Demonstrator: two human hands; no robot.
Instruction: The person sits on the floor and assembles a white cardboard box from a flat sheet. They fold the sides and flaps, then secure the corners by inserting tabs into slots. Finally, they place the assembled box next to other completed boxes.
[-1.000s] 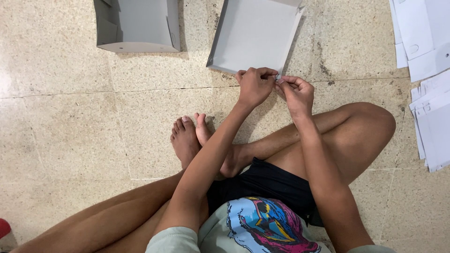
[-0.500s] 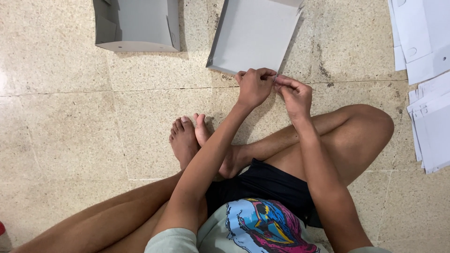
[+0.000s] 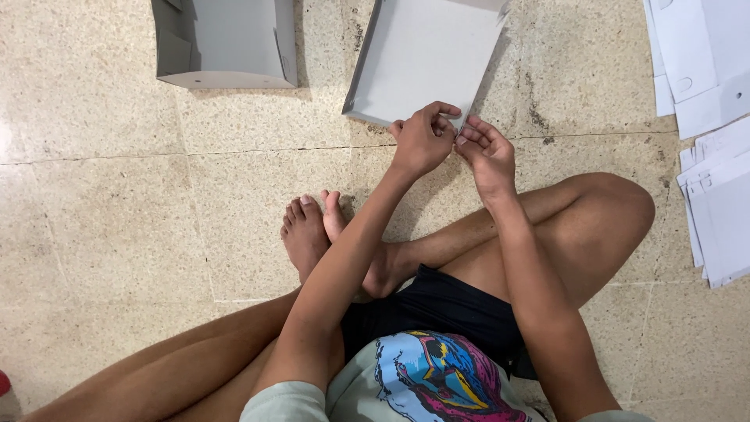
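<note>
The speckled stone floor point(image 3: 117, 234) carries everything here, its tile seams running across under the seated person's crossed bare legs. Stacks of flat white card sheets point(image 3: 715, 156) lie along the floor's right edge, overlapping one another. At the far edge, toward the left, a folded grey box point(image 3: 226, 43) stands with its open side up. Just right of it, near the middle of the far edge, lies the shallow grey tray point(image 3: 426, 59), a card piece with low folded walls, tilted a little so that its near left corner points toward the person.

Both forearms reach forward over the knees and meet at the tray's near edge. The left hand point(image 3: 422, 141) is bent at the wrist with fingers curled narrowly down, thumb and fingertips pinched at the tray's near rim. The right hand point(image 3: 486, 152) sits just beside it, palm turned partly up, fingers loosely cupped and narrow, their tips touching the left hand's fingertips at the same rim. Whether the right hand grips the card itself I cannot tell, since the fingers hide that spot.
</note>
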